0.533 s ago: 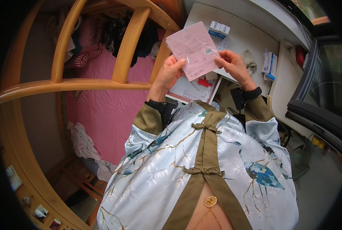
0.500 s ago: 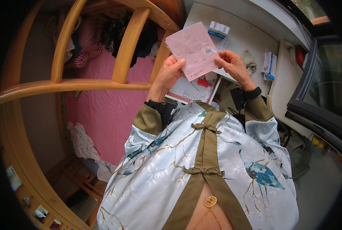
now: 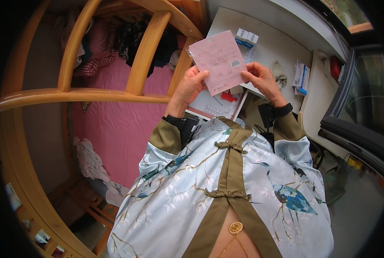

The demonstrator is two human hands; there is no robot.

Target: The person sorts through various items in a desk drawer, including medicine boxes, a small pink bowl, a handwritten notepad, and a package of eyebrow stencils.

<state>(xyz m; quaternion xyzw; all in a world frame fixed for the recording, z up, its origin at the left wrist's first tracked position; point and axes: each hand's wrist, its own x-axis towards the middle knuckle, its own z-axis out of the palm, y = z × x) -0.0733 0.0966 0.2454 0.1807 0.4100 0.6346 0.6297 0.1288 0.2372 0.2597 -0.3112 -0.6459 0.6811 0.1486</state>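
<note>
A flat pink square packet (image 3: 218, 64) with a barcode and a clear, shiny wrapper edge is held up in front of me. My left hand (image 3: 188, 86) grips its left lower edge, thumb on the printed face. At the right edge, my right hand (image 3: 263, 81) pinches it between thumb and fingers. Beneath the packet is an open drawer (image 3: 239, 105) holding a blister pack (image 3: 213, 110) and a small red item (image 3: 229, 97). The packet hides part of the drawer and desk.
The white desk (image 3: 226, 21) carries blue-and-white boxes (image 3: 246, 38), a crumpled cloth (image 3: 279, 74) and more cartons (image 3: 302, 78). An open dark window frame (image 3: 355, 116) juts in at the right. On the left, a wooden bunk ladder (image 3: 101, 95) stands before a bed with a pink sheet (image 3: 114, 133).
The packet has tilted slightly and sits a little lower, its barcode now plainer. Both hands keep their hold, and the view has shifted slightly.
</note>
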